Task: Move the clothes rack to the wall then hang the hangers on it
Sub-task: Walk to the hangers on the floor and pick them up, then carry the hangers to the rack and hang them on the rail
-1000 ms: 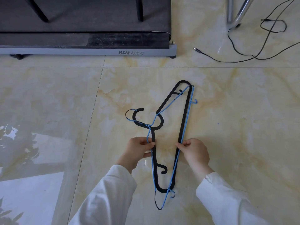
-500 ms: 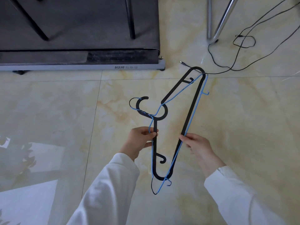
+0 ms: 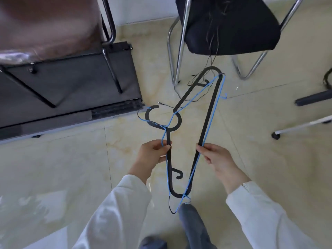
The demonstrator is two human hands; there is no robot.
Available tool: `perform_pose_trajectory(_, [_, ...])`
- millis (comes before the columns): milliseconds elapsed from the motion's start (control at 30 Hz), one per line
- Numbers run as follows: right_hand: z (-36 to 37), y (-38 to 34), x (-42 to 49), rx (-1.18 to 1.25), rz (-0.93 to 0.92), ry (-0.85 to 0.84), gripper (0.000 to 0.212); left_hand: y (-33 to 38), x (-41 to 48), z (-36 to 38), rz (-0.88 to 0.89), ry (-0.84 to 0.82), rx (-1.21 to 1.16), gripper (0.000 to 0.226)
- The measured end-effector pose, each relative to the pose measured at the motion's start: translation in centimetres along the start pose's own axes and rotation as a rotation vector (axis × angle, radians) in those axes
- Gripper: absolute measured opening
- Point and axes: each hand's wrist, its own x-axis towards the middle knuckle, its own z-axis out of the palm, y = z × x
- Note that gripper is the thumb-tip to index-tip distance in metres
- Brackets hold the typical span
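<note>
I hold a stack of hangers above the tiled floor, turned on end with the hooks pointing left. A thick black plastic hanger lies together with a thin blue wire hanger; a thin dark wire shows at the lower tip. My left hand grips the shoulder side just below the neck. My right hand pinches the straight bottom bar of both. The clothes rack is not clearly in view.
A dark treadmill base with a brown chair standing on it fills the upper left. A black chair with chrome legs stands ahead, thin cables on the floor beneath it. Wheeled metal legs lie at the right. My leg is below.
The hangers have risen off the floor in both hands. My view has tilted up and forward, bringing the two chairs and the wheeled legs into sight.
</note>
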Motion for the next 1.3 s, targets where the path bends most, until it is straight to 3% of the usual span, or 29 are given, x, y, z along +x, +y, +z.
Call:
perform_pose_trajectory(200, [-5.2,-5.3,-12.3,0.133,-0.016,0.133,0.009,7.4,-10.5,3.0,0.030,-0.136,0.106,0.015])
perform_pose_trajectory(500, [-15.7,-6.3,-27.3,0.352,-0.005,0.336,0.013,12.2,-23.3,11.9,0.117,-0.388,0.351,0.015])
perform_pose_trajectory(767, [-26.8,-0.6,-39.1,0.416,0.018,0.517,0.011,9.0,-34.6,22.6,0.135,-0.618,0.515,0.014])
perform_pose_trajectory(967, [-34.5,6.0,-48.7,0.658,-0.001,0.672,0.007,4.4,-44.5,30.7,0.142,-0.797,0.670,0.015])
perform_pose_trajectory(1300, [-44.2,16.9,-65.3,0.987,-0.040,1.058,0.023,-4.7,-62.1,43.8,0.196,-1.162,0.922,0.024])
